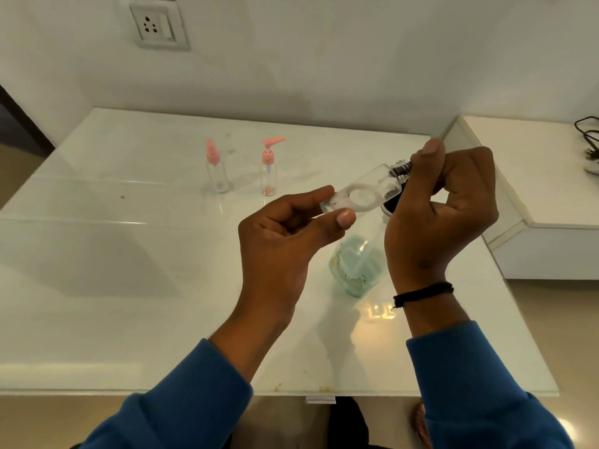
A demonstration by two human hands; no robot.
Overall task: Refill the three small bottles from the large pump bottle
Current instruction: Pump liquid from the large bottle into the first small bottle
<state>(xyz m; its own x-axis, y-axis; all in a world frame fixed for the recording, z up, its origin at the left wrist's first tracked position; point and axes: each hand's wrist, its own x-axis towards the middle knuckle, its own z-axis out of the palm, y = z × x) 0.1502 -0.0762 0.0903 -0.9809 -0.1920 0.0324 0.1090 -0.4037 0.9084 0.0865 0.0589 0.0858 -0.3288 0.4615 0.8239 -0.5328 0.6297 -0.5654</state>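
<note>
- The left grip [285,228] pinches the base end of a small clear bottle [359,194] between thumb and forefinger, the other fingers curled loosely into the palm.
- That bottle lies tilted in the air above the desk [129,254], its base low at the left grip and its threaded neck [401,168] raised toward the right grip.
- The right grip [444,209] closes its thumb and fingers around the neck end of the same bottle; whether it has hold of a cap there is hidden by the fingers.
- A black cord band [423,294] circles the right wrist, and blue sleeves [181,406] cover both forearms.
- Far left of the grips and well behind them, a small clear spray bottle with a pink cap [216,166] stands upright on the desk.
- Just right of it, still left of and behind the left grip, a small clear pump bottle with a pink nozzle [269,166] stands upright, something pink at its bottom.
- Directly below and between the two grips, the large glass bottle [356,264] stands on the desk with pale blue-green liquid inside; its top is hidden behind the right grip.
- On the wall above and left of the grips sits a white socket plate [155,24].
- Right of the right grip, a white shelf [518,176] adjoins the desk, with a dark cable [586,131] at its far edge.
</note>
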